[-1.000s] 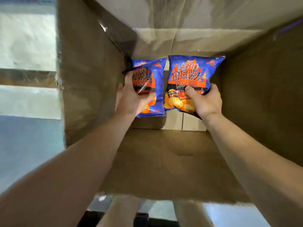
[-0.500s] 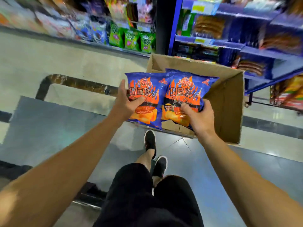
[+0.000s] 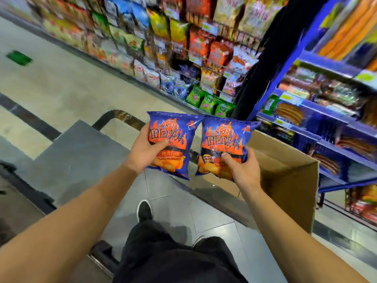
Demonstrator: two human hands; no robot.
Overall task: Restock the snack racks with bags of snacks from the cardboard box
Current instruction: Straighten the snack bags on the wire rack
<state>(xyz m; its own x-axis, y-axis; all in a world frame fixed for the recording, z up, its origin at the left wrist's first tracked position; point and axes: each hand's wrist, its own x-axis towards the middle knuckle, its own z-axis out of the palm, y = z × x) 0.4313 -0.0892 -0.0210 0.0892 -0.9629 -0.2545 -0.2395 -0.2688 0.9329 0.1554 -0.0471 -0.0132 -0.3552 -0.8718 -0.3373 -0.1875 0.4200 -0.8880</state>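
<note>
The tiled floor (image 3: 61,94) took up most of the view, running open and wide to the left and ahead as far as the foot of the snack racks (image 3: 183,48), whose packed rows of bags slanted across the top of the view. On the right, blue shelves (image 3: 326,123) carrying sausage packs closed off that side, with a dark upright post (image 3: 271,58) standing between them and the racks. The cardboard box (image 3: 289,180) stood on the floor just below the blue shelves, its top open and its near wall facing the person; the floor between the box and the racks lay free. A grey step or platform (image 3: 81,156) with a dark curved rail (image 3: 116,117) sat to the left of the box.

The person's black-trousered legs and one black shoe (image 3: 144,210) showed at the bottom.

Both arms reached forward over the near-left edge of the box. The left hand (image 3: 145,152) gripped the left bag of chips (image 3: 173,144) by its left side, thumb curled across the front. The right hand (image 3: 242,168) pinched the right bag of chips (image 3: 226,146) at its lower part, thumb on the front. The two blue bags were upright, side by side, their inner edges touching or nearly so, held in the air above the floor and the box rim, short of the racks.
</note>
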